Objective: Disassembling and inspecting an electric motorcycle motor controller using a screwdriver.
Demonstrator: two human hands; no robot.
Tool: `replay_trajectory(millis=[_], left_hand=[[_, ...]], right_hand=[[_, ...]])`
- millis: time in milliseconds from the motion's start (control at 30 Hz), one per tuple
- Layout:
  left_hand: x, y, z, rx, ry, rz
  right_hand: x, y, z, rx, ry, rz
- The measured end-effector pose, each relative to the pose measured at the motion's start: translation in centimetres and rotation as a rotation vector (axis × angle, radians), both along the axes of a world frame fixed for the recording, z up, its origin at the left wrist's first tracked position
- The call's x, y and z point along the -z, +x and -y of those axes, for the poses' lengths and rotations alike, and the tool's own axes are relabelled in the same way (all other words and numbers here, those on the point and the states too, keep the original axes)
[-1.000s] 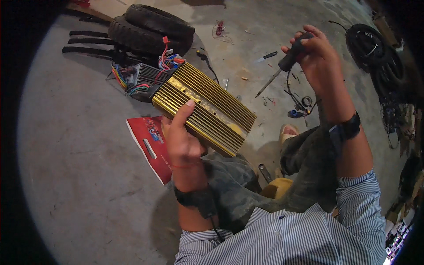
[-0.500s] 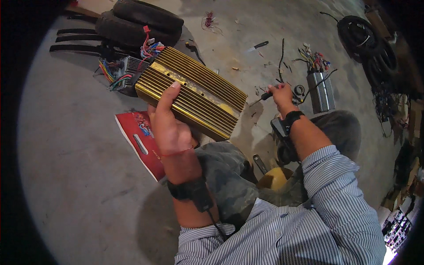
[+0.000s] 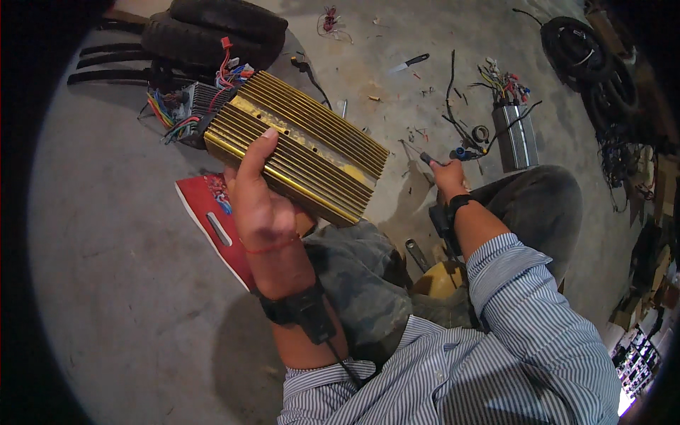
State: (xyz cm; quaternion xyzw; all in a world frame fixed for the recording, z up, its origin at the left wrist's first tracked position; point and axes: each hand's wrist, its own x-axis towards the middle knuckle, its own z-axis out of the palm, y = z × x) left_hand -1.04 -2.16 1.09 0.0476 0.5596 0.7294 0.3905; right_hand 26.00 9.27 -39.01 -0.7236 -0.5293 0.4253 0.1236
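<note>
My left hand point(image 3: 261, 191) grips a gold, finned metal controller case point(image 3: 304, 142) by its near left side, thumb on top and fingers hidden underneath. The case is tilted, and colourful wires with a red connector point(image 3: 226, 42) show at its far left end. My right hand point(image 3: 449, 177) is closed round the dark handle of a screwdriver point(image 3: 423, 157). Its thin shaft points away to the upper left, apart from the case. Behind the gold case lies a smaller silver finned controller point(image 3: 200, 103) with wires.
Another silver controller point(image 3: 516, 138) lies on the floor at right, near black cable pieces and a tape roll point(image 3: 481, 133). A knife point(image 3: 411, 64) lies farther off. Tyres point(image 3: 219, 32) stand at far left; a red bag point(image 3: 216, 227) lies below my left hand.
My right hand has moved slightly nearer to me, and the screwdriver's tip has swung from lower left to upper left. The gold case has shifted a little left with my left hand.
</note>
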Motion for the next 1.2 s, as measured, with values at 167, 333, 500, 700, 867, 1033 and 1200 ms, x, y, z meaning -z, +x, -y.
replay_trajectory(millis=[167,333,500,700,867,1033,1200], left_hand=[[0.5,-0.4,0.4,-0.019,0.025,0.049],[0.6,-0.5,0.3,0.016,0.063,0.028],[0.4,-0.4,0.3,0.025,0.047,0.025],[0.0,-0.2,0.4,0.007,0.055,-0.002],[0.3,-0.3,1.0,-0.041,-0.013,-0.068],[1.0,-1.0,0.4,-0.048,-0.058,0.058],[1.0,-1.3,1.0,0.062,-0.134,-0.061]], right_hand=[[-7.4,-1.9,2.2,-0.592,0.187,0.183],[-10.2,-2.6,4.0,-1.061,0.306,0.466],[-9.3,-2.0,5.1,-1.144,0.423,0.457],[-8.1,-2.8,4.2,-0.983,-0.030,0.367],[-4.8,-3.0,3.7,-0.758,-0.242,0.237],[-0.2,-1.7,4.9,-0.671,-0.206,0.163],[0.9,-2.2,5.1,-0.532,-0.236,0.032]])
